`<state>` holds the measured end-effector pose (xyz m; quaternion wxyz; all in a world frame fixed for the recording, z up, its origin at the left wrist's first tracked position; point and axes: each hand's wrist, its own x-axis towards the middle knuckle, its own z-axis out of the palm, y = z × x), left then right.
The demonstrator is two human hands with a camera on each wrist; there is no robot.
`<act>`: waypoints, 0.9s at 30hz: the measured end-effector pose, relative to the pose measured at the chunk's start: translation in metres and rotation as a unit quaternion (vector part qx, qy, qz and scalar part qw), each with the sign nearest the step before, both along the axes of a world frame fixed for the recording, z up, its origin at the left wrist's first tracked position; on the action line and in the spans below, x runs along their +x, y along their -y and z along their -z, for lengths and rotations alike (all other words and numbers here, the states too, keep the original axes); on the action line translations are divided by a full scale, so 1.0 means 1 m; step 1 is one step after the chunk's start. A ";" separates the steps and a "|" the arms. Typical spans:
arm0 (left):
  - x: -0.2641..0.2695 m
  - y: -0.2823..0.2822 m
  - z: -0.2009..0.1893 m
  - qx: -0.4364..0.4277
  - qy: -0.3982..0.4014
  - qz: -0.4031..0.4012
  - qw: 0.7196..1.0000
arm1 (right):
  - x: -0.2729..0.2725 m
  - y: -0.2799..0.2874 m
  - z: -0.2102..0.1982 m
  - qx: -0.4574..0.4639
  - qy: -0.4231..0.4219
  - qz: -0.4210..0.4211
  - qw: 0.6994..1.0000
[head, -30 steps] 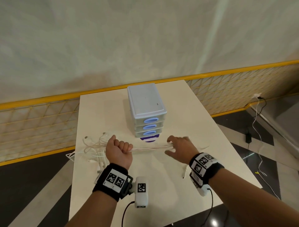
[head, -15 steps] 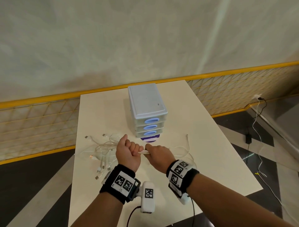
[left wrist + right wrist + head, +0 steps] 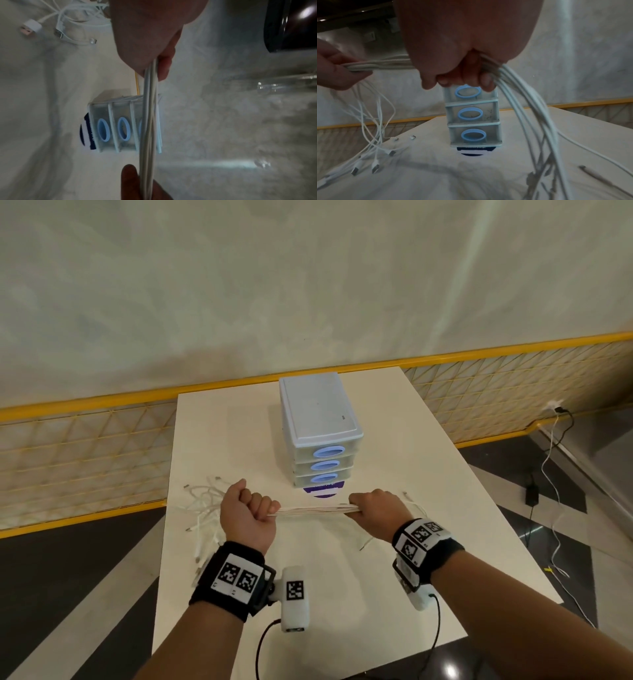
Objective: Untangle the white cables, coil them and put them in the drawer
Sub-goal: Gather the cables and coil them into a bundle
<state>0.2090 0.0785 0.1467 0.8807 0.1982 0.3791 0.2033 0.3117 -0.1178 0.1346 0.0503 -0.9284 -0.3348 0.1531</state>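
**Cables held taut between both hands**

Left hand fingers and right hand fingers each grip the cables, stretched above the tabletop. Loose ends lie at 9 o'clock. Drawers stand at 12 o'clock, closed.

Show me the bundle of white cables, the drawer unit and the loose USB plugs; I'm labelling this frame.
Bundle of white cables (image 3: 313,511): head view, taut middle stretch between the hands.
Pale plastic three-drawer unit (image 3: 327,452): head view, top drawer's blue oval handle.
Loose white USB plugs (image 3: 375,168): right wrist view, one plug's body on the table.
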 end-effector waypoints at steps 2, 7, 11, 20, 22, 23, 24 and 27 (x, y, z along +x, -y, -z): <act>0.000 0.005 0.003 0.010 0.006 -0.001 1.000 | 0.002 0.006 0.001 0.011 -0.070 0.007 0.997; 0.000 0.006 0.008 0.005 0.021 -0.036 0.999 | -0.001 0.011 -0.021 0.130 -0.206 -0.001 0.970; 0.006 0.025 0.004 0.013 0.030 -0.035 0.999 | -0.020 -0.018 -0.028 0.155 -0.129 -0.074 0.977; 0.006 0.034 -0.005 -0.039 0.041 0.016 0.998 | -0.038 -0.049 -0.011 0.040 0.053 -0.062 0.996; 0.002 0.020 -0.007 -0.062 0.045 -0.009 0.997 | -0.029 -0.040 -0.014 0.012 0.066 -0.067 0.996; 0.000 0.011 -0.008 -0.070 0.043 -0.022 0.996 | -0.025 -0.034 -0.016 0.004 0.065 -0.065 0.996; -0.001 0.003 -0.009 -0.080 0.042 -0.037 0.995 | -0.020 -0.029 -0.018 0.001 0.066 -0.060 0.996; -0.005 -0.015 -0.007 -0.118 0.047 -0.074 0.989 | -0.006 -0.010 -0.017 -0.003 0.080 -0.028 0.996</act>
